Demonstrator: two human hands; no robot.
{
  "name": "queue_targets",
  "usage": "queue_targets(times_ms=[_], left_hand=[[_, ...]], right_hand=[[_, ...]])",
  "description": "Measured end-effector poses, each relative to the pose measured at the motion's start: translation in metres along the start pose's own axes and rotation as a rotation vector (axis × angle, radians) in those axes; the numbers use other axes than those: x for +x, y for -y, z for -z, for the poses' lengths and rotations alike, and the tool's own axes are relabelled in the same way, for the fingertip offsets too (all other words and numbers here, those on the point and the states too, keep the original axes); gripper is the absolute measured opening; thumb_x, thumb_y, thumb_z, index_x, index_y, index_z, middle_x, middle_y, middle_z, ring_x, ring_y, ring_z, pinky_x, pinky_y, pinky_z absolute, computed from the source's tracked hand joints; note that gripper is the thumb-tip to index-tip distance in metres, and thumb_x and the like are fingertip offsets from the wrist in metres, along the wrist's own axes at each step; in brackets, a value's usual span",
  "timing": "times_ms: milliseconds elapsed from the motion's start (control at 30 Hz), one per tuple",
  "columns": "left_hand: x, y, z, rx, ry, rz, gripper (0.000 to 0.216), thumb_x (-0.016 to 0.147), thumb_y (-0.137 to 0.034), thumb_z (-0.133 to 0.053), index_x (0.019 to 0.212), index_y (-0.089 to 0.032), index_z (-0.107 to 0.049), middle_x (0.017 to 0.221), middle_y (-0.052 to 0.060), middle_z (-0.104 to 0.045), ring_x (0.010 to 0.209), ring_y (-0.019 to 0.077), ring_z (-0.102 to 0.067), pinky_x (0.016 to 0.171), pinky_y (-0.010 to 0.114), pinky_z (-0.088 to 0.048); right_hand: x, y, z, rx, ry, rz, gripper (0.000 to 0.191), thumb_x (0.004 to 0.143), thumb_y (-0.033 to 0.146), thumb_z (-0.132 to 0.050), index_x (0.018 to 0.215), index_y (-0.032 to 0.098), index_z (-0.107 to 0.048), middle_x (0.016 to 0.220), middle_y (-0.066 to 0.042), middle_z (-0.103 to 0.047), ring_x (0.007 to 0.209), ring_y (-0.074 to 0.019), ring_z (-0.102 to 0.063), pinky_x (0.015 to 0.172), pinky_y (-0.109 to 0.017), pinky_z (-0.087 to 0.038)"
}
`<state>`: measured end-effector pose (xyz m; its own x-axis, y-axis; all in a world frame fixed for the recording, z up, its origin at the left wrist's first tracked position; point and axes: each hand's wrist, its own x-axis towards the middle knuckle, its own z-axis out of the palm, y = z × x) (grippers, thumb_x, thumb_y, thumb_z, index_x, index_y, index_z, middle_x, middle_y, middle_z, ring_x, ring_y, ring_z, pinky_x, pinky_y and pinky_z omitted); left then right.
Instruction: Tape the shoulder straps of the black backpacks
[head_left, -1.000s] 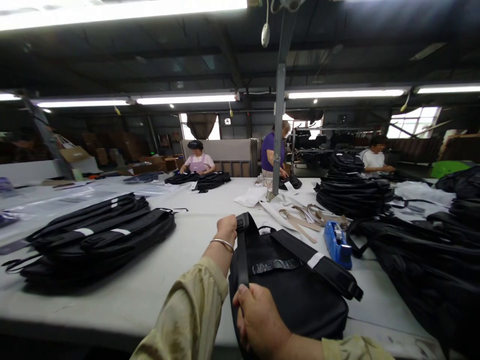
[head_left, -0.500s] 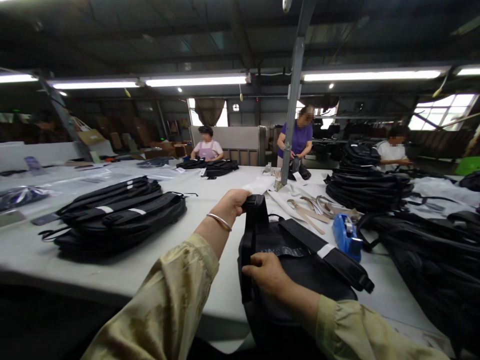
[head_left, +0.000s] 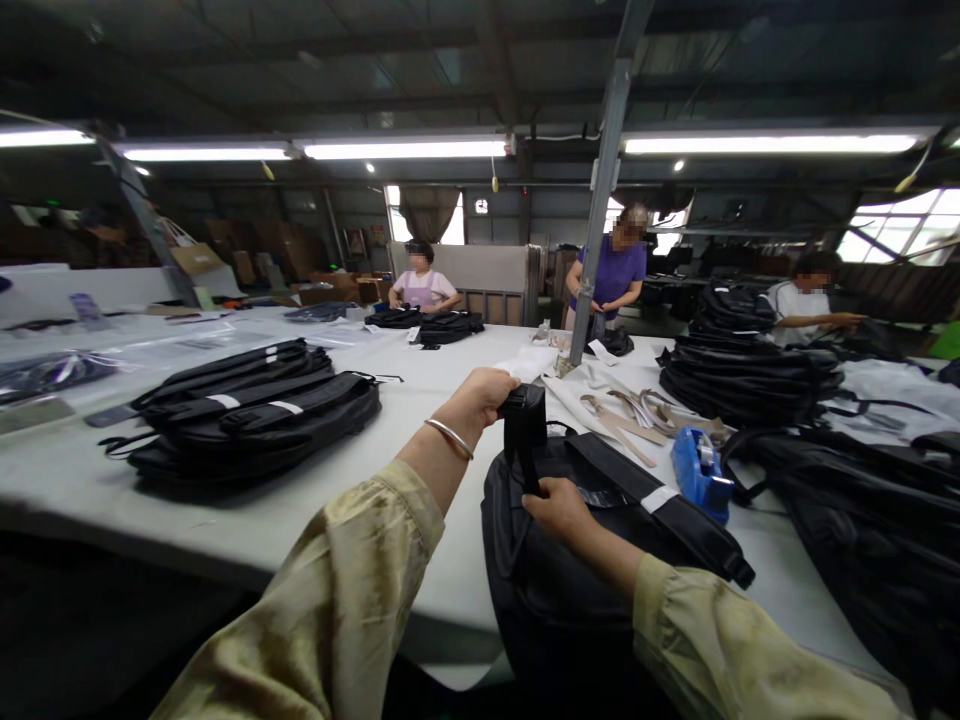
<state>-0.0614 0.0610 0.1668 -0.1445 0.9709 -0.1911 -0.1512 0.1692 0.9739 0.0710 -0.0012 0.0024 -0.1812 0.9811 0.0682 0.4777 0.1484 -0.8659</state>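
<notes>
A black backpack (head_left: 570, 580) lies on the white table (head_left: 420, 420) in front of me, partly hanging over the near edge. My left hand (head_left: 484, 392), with a metal bangle on the wrist, grips the top of the backpack's black strap (head_left: 523, 428) and holds it up. My right hand (head_left: 556, 508) pinches the same strap lower down, just above the bag's body. A second padded strap with a white label (head_left: 660, 520) lies across the bag to the right.
A stack of black backpacks (head_left: 247, 415) lies to the left. A blue tape dispenser (head_left: 697, 462) stands right of my bag, beside more black bags (head_left: 847, 520). A tall pile (head_left: 742, 375), a metal post (head_left: 596, 215) and three other people stand farther back.
My right hand has slid up the strap from near the bag's bottom edge toward my left hand. My left hand has lifted the strap's top end a little. The view has tilted down.
</notes>
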Motion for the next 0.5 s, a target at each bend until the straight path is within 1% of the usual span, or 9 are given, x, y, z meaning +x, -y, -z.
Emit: queue_targets(times_ms=[67,133,200,267,300,333,400,500], left_hand=[[-0.002,0.002,0.005,0.01,0.003,0.002,0.018,0.085,-0.004,-0.061,0.069,-0.013,-0.058,0.054,-0.006,-0.053,0.048,0.0089,-0.051,0.047,0.021,-0.044],[-0.003,0.004,0.01,0.001,0.0,0.014,0.02,0.086,-0.007,-0.061,0.068,-0.014,-0.056,0.055,-0.006,-0.053,0.048,0.0085,-0.05,0.047,0.021,-0.043],[-0.002,0.006,0.013,-0.015,-0.001,0.028,0.021,0.088,-0.012,-0.062,0.068,-0.014,-0.056,0.057,-0.006,-0.053,0.048,0.0079,-0.05,0.047,0.02,-0.043],[-0.002,0.007,0.013,-0.035,0.002,0.032,0.021,0.09,-0.018,-0.063,0.07,-0.014,-0.056,0.059,-0.006,-0.054,0.049,0.0076,-0.05,0.047,0.02,-0.044],[-0.001,0.007,0.013,-0.045,0.006,0.031,0.021,0.09,-0.02,-0.064,0.071,-0.014,-0.057,0.06,-0.006,-0.054,0.049,0.0075,-0.05,0.047,0.02,-0.044],[-0.001,0.007,0.012,-0.055,0.011,0.027,0.021,0.091,-0.022,-0.064,0.072,-0.014,-0.057,0.061,-0.006,-0.054,0.049,0.0075,-0.05,0.047,0.02,-0.045],[0.001,0.007,0.01,-0.075,0.019,0.019,0.021,0.091,-0.024,-0.064,0.074,-0.014,-0.058,0.062,-0.006,-0.055,0.05,0.0076,-0.051,0.048,0.021,-0.046],[0.002,0.009,0.007,-0.112,0.015,0.004,0.021,0.091,-0.025,-0.064,0.075,-0.013,-0.059,0.062,-0.006,-0.056,0.049,0.0077,-0.051,0.048,0.021,-0.046]], right_hand=[[-0.002,-0.005,0.002,-0.047,0.0,0.044,0.02,0.077,0.026,-0.058,0.061,0.016,-0.065,0.057,-0.002,-0.059,0.058,-0.0154,-0.049,0.059,-0.03,-0.032],[-0.007,-0.006,0.004,-0.064,0.009,0.101,0.02,0.079,0.025,-0.056,0.065,0.016,-0.066,0.06,-0.003,-0.06,0.062,-0.0161,-0.051,0.061,-0.03,-0.034],[-0.011,0.0,0.005,-0.038,-0.01,0.162,0.015,0.079,0.023,-0.057,0.079,0.016,-0.07,0.072,-0.004,-0.065,0.069,-0.0174,-0.055,0.066,-0.03,-0.039],[-0.012,0.014,0.009,-0.004,-0.091,0.256,0.025,0.077,0.022,-0.06,0.099,0.016,-0.069,0.089,-0.007,-0.068,0.076,-0.0183,-0.058,0.073,-0.031,-0.043],[-0.012,0.022,0.012,0.009,-0.152,0.314,0.031,0.077,0.022,-0.061,0.106,0.016,-0.068,0.096,-0.007,-0.067,0.079,-0.0183,-0.058,0.075,-0.031,-0.044],[-0.011,0.032,0.016,0.022,-0.215,0.37,0.033,0.078,0.023,-0.061,0.109,0.016,-0.066,0.099,-0.008,-0.065,0.081,-0.0182,-0.058,0.077,-0.031,-0.045],[-0.008,0.051,0.023,0.051,-0.305,0.446,0.027,0.081,0.025,-0.06,0.106,0.016,-0.067,0.096,-0.007,-0.064,0.08,-0.0174,-0.057,0.077,-0.03,-0.046],[-0.004,0.072,0.031,0.069,-0.382,0.431,0.02,0.084,0.027,-0.057,0.096,0.017,-0.07,0.088,-0.006,-0.064,0.077,-0.0171,-0.057,0.075,-0.03,-0.046]])
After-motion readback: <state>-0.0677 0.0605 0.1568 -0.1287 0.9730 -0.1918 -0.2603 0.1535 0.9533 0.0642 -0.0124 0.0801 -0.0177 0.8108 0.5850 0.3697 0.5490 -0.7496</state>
